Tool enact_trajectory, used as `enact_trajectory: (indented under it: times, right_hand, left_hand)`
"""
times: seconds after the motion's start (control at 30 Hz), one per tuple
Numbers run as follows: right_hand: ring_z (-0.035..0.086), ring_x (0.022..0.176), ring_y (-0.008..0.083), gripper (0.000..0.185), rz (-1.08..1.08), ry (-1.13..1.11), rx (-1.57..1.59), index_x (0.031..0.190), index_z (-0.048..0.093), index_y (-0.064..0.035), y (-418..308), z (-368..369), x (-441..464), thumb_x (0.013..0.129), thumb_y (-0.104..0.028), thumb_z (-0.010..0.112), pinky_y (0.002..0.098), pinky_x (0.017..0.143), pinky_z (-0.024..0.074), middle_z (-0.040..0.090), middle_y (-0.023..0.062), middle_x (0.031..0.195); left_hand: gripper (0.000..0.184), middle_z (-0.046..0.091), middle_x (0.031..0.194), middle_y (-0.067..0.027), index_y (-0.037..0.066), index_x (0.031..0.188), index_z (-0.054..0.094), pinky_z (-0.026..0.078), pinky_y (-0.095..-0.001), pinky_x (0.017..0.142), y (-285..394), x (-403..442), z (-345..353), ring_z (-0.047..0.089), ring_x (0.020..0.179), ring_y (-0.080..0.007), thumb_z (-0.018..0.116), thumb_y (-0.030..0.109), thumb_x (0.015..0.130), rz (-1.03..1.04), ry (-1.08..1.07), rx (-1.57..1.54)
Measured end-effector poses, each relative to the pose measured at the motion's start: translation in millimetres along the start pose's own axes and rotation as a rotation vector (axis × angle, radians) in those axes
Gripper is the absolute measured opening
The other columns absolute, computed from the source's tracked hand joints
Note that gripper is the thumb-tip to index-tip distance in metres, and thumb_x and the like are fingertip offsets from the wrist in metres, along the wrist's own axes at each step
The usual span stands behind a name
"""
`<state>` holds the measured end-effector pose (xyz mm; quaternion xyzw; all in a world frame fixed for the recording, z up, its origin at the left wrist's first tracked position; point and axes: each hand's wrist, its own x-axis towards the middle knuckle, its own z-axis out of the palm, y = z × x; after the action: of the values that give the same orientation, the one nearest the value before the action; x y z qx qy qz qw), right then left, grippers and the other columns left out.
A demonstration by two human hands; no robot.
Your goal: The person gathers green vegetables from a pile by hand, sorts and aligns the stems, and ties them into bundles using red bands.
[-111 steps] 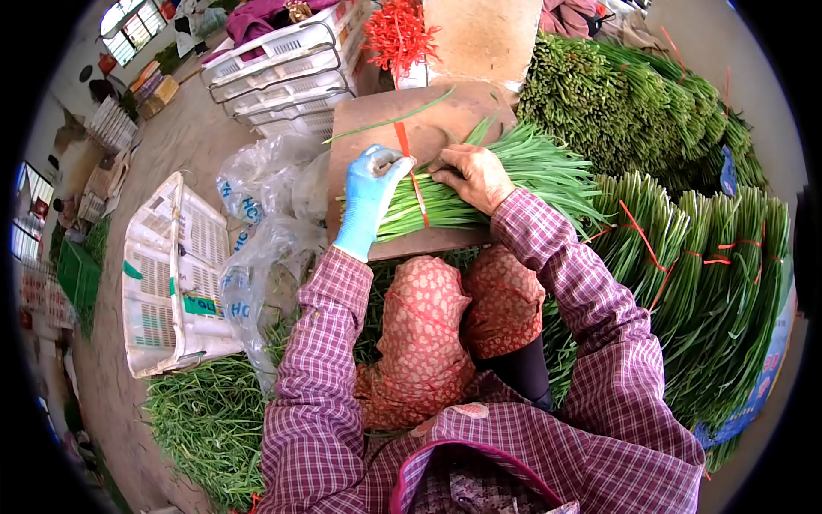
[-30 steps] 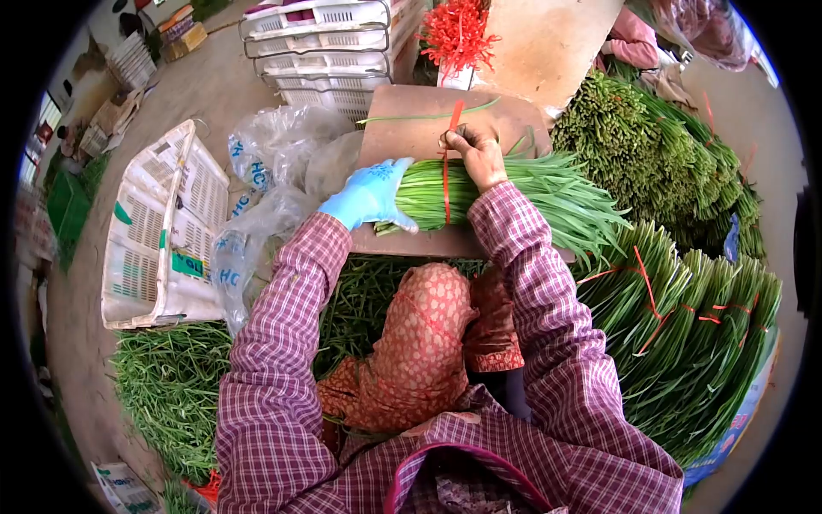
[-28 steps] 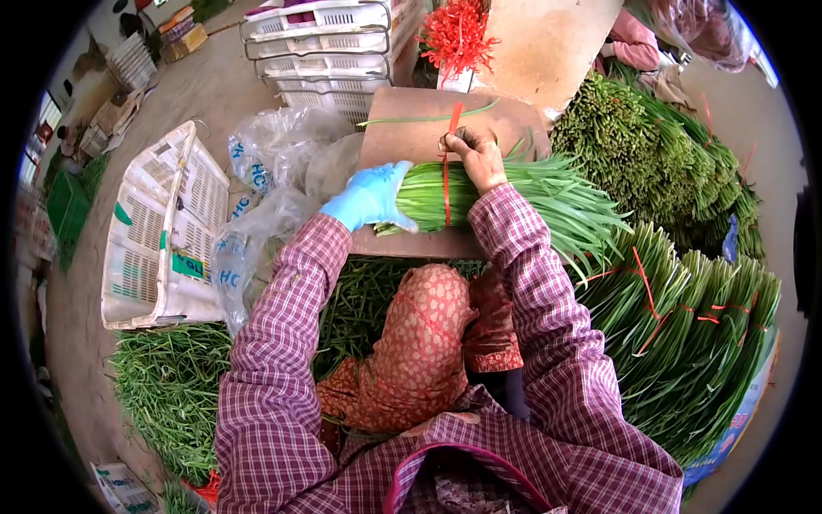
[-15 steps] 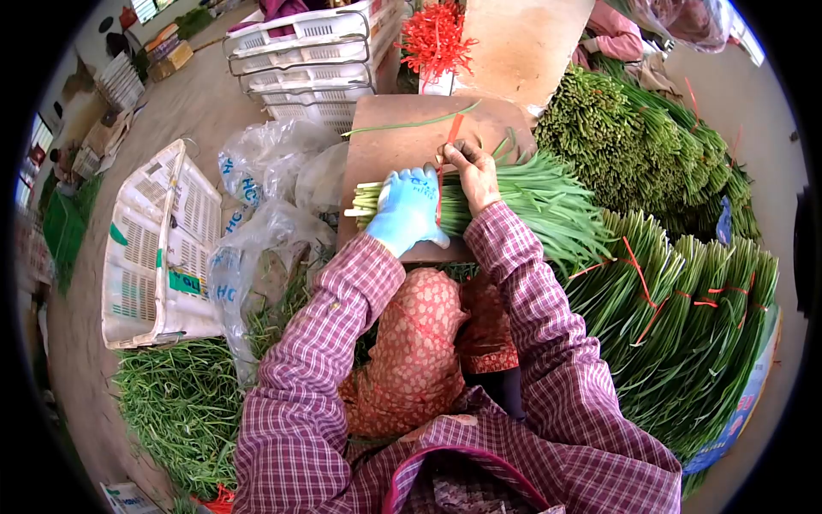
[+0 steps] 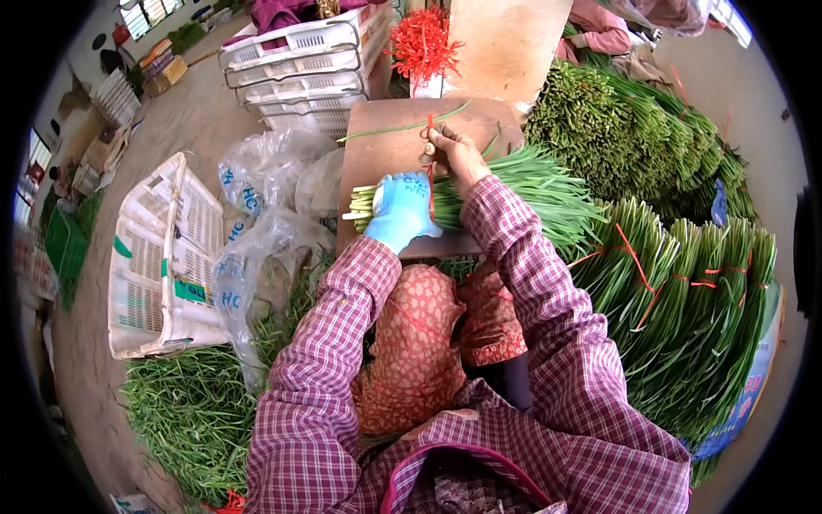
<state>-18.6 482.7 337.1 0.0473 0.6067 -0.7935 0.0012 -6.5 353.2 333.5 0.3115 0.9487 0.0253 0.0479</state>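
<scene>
A bunch of long green stalks (image 5: 539, 193) lies across a brown board (image 5: 377, 141), pale cut ends to the left and leaves to the right. My left hand (image 5: 404, 208), in a blue glove, is wrapped over the bunch near its cut ends. A red tie (image 5: 431, 193) runs round the bunch just right of the glove. My bare right hand (image 5: 456, 154) pinches the upper part of the tie above the bunch, with its fingertips closed. One loose green stalk (image 5: 402, 127) rests on the board behind my hands.
Red ties (image 5: 424, 44) hang behind the board. Stacked white crates (image 5: 300, 68) stand back left, a white crate (image 5: 163, 265) and clear plastic bags (image 5: 274, 171) at left. Tied bundles (image 5: 685, 300) and a stalk pile (image 5: 616, 128) are at right. A co-worker's pink sleeve (image 5: 604, 30) shows at top.
My left hand has moved right onto the bunch, beside the tie. My right hand has shifted slightly left relative to the bunch, still pinching the tie. The view has also shifted.
</scene>
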Motion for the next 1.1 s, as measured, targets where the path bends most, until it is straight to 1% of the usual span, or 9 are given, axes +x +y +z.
enact_trajectory:
  times: [0.27, 0.47, 0.53, 0.57, 0.73, 0.8, 0.93, 1.0, 1.1]
  right_hand:
    - [0.038, 0.052, 0.0059, 0.014, -0.037, 0.011, -0.156, 0.092, 0.059, -0.0069, -24.3, 15.1, -37.4, 0.094, -0.017, 0.05, 0.021, 0.047, 0.0242, 0.044, -0.0052, 0.063]
    - [0.049, 0.06, 0.0074, 0.013, -0.333, -0.09, -0.442, 0.093, 0.062, -0.0031, 1.2, 18.9, -91.4, 0.091, -0.012, 0.054, 0.024, 0.054, 0.0414, 0.056, 0.0001, 0.072]
    - [0.062, 0.072, 0.038, 0.01, -0.659, 0.043, -0.729, 0.089, 0.064, -0.0056, 31.8, 31.0, -118.9, 0.086, -0.013, 0.058, 0.0446, 0.062, 0.0482, 0.064, 0.0197, 0.079]
    - [0.061, 0.07, 0.0395, 0.009, -0.627, 0.09, -0.739, 0.087, 0.062, -0.006, 45.7, 31.3, -134.3, 0.086, -0.014, 0.058, 0.045, 0.061, 0.0473, 0.062, 0.0195, 0.075]
    - [0.059, 0.08, 0.0371, 0.013, -0.411, 0.044, -0.627, 0.088, 0.055, -0.0018, 69.8, 28.6, -150.8, 0.09, -0.015, 0.054, 0.043, 0.069, 0.046, 0.06, 0.019, 0.085]
    - [0.061, 0.09, 0.0328, 0.017, -0.65, 0.098, -0.708, 0.1, 0.061, -0.0043, 68.1, 13.0, -147.7, 0.091, -0.017, 0.055, 0.0383, 0.08, 0.0476, 0.063, 0.0169, 0.09]
    - [0.062, 0.1, 0.0243, 0.043, -0.242, 0.089, -0.495, 0.116, 0.058, -0.0009, 50.3, -29.9, -163.0, 0.094, -0.037, 0.052, 0.034, 0.089, 0.0458, 0.066, 0.0148, 0.105]
    - [0.061, 0.103, 0.0262, 0.061, -0.031, -0.112, -0.2, 0.126, 0.051, 0.0027, 62.8, -42.2, -149.4, 0.094, -0.049, 0.048, 0.0361, 0.091, 0.0448, 0.065, 0.0156, 0.109]
    - [0.054, 0.114, 0.0263, 0.077, 0.024, -0.255, -0.313, 0.135, 0.042, 0.0039, 37.8, -14.7, -131.8, 0.091, -0.06, 0.044, 0.0378, 0.095, 0.0428, 0.056, 0.0181, 0.125]
  left_hand:
    - [0.077, 0.064, 0.111, -0.0108, 0.009, 0.118, 0.057, 0.048, -0.0375, 0.09, 0.5, 3.2, 1.3, 0.062, 0.103, -0.0273, 0.082, 0.049, 0.057, -0.042, -0.045, -0.007]
    - [0.06, 0.066, 0.106, -0.0124, 0.009, 0.105, 0.064, 0.05, -0.0404, 0.086, -13.3, 15.2, 28.1, 0.064, 0.101, -0.0281, 0.076, 0.05, 0.063, 0.027, 0.08, 0.025]
    - [0.052, 0.066, 0.104, -0.0131, 0.009, 0.097, 0.063, 0.05, -0.0432, 0.083, -25.9, 30.7, 44.9, 0.064, 0.099, -0.0304, 0.076, 0.047, 0.063, 0.008, 0.14, -0.023]
    - [0.05, 0.066, 0.103, -0.013, 0.009, 0.093, 0.06, 0.049, -0.0447, 0.083, -23.0, 27.4, 47.0, 0.063, 0.098, -0.0317, 0.078, 0.045, 0.063, 0.048, 0.177, -0.013]
    - [0.081, 0.064, 0.108, -0.0162, 0.006, 0.116, 0.056, 0.048, -0.042, 0.087, -10.5, 8.8, 18.7, 0.061, 0.102, -0.0306, 0.082, 0.052, 0.055, 0.06, 0.086, -0.02]
    - [0.086, 0.065, 0.108, -0.0173, 0.005, 0.12, 0.056, 0.048, -0.0421, 0.087, -15.1, 14.4, 4.4, 0.062, 0.102, -0.0314, 0.083, 0.052, 0.053, 0.063, 0.07, -0.062]
    - [0.062, 0.068, 0.097, -0.016, 0.001, 0.108, 0.064, 0.052, -0.0366, 0.077, -44.1, -1.4, -5.0, 0.067, 0.089, -0.0253, 0.082, 0.041, 0.063, 0.024, 0.071, -0.303]
    - [0.041, 0.069, 0.091, -0.0079, 0.003, 0.106, 0.065, 0.053, -0.0314, 0.07, -49.3, -34.5, -25.2, 0.066, 0.082, -0.0184, 0.077, 0.024, 0.074, -0.048, -0.223, -1.287]
    - [0.031, 0.068, 0.09, -0.0047, 0.002, 0.108, 0.064, 0.053, -0.0286, 0.066, -52.0, -83.0, -38.8, 0.065, 0.076, -0.0145, 0.072, 0.014, 0.08, -0.17, -0.132, -1.527]
